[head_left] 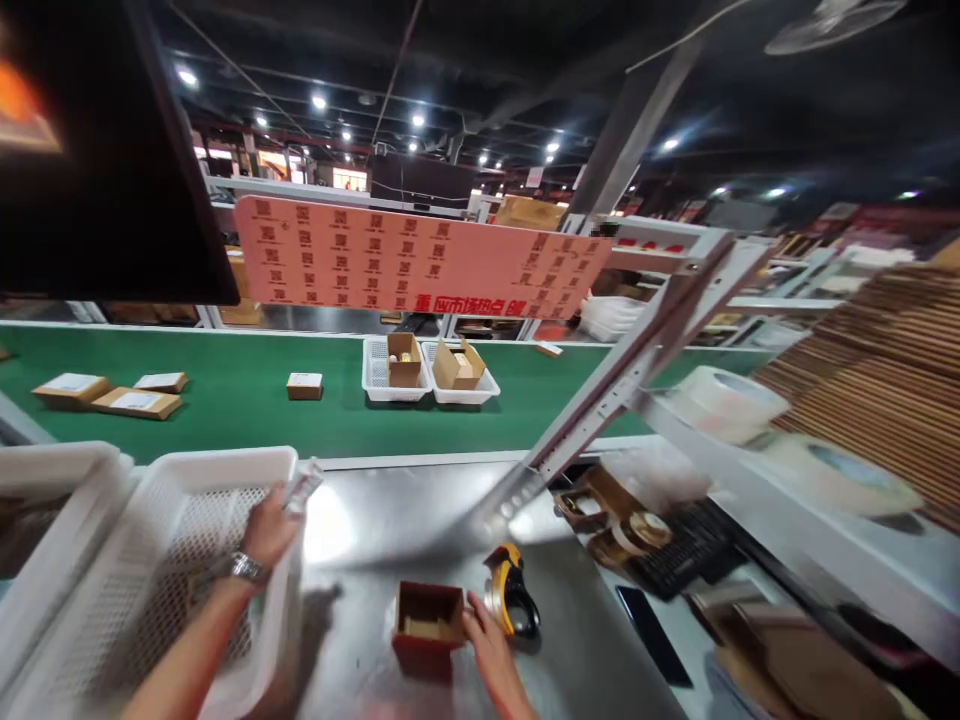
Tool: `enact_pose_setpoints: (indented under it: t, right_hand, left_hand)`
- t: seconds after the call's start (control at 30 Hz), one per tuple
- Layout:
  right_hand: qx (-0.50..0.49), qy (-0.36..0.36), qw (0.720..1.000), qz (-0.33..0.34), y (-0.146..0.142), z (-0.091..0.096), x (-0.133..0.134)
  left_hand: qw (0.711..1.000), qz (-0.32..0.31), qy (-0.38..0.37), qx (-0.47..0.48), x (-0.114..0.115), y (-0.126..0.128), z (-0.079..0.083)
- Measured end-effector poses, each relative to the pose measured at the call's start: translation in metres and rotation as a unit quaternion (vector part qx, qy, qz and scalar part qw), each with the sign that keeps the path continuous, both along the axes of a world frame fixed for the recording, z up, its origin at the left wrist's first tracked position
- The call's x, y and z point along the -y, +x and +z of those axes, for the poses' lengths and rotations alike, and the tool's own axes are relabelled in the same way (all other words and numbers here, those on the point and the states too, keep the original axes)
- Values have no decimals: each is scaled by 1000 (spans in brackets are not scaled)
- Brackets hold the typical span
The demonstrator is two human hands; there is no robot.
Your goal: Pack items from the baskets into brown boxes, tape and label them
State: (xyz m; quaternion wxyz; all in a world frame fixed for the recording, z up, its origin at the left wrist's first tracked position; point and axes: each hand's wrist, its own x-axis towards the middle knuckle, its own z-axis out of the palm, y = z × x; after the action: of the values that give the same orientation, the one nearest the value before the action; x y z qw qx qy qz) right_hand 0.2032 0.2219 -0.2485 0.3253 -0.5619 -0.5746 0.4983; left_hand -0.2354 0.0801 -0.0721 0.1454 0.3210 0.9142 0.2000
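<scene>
A shiny metal table [367,590] sits in a dim hall lit by ceiling lamps, and on it, close to the person, stands a small cardboard box [427,630] with its top uncovered; whether anything lies inside is too dark to tell. The right hand [491,650] touches the box's right side, and I cannot tell whether its fingers pinch the wall or merely steady it. The left hand [268,530] is over the right end of a white basket [225,460], fingers narrowed around a small pale packet [303,487] that sticks out beyond the rim; its print is blurred. The step in hand looks like handling the packet with one hand while the other minds the box. Any next move seems to call for a firm hold on the packet, clearance over the basket's rim, and a box kept upright. Just right of the right hand lies a yellow tape dispenser [508,580]; farther right are a black keyboard [694,550] and a tall cardboard stack [862,350]. Beyond the table runs a green belt [247,415], carrying labelled parcels [305,387] and two white trays [461,397].
</scene>
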Motion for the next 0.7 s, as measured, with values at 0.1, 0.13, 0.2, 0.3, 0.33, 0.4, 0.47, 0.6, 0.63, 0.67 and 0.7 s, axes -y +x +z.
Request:
enact_pose_setpoints:
  t: [0.1,0.13,0.2,0.3,0.33,0.4,0.47,0.6,0.63,0.67,0.7]
  right_hand:
    - [-42,64,997,5,-5,23,3]
    - [-68,97,992,32,-6,33,5]
    - [-106,151,978,94,-6,54,9]
    - [-86,171,971,146,-1,73,10]
    - [-64,161,973,154,1,74,9]
    - [-18,137,977,165,7,69,5]
    - [17,121,979,163,13,58,3]
    - [29,69,983,169,23,38,0]
    - [19,50,983,176,25,35,-1]
    - [8,36,983,181,25,32,-2]
    - [-1,28,982,185,26,31,-3]
  left_hand:
    - [974,-216,38,59,-17,86,-6]
    - [960,-269,39,70,-24,116,-13]
    - [938,-334,24,89,-40,170,-30]
    - [923,-373,-25,97,-63,226,-53]
    - [920,-377,-45,94,-68,238,-59]
    - [917,-381,-81,90,-76,252,-69]
    - [914,-382,-105,90,-80,256,-78]
    - [907,-389,-135,90,-88,252,-88]
    - [904,-393,-144,90,-89,250,-88]
    - [901,-396,-153,88,-91,248,-87]
    - [899,-397,-163,85,-92,246,-86]
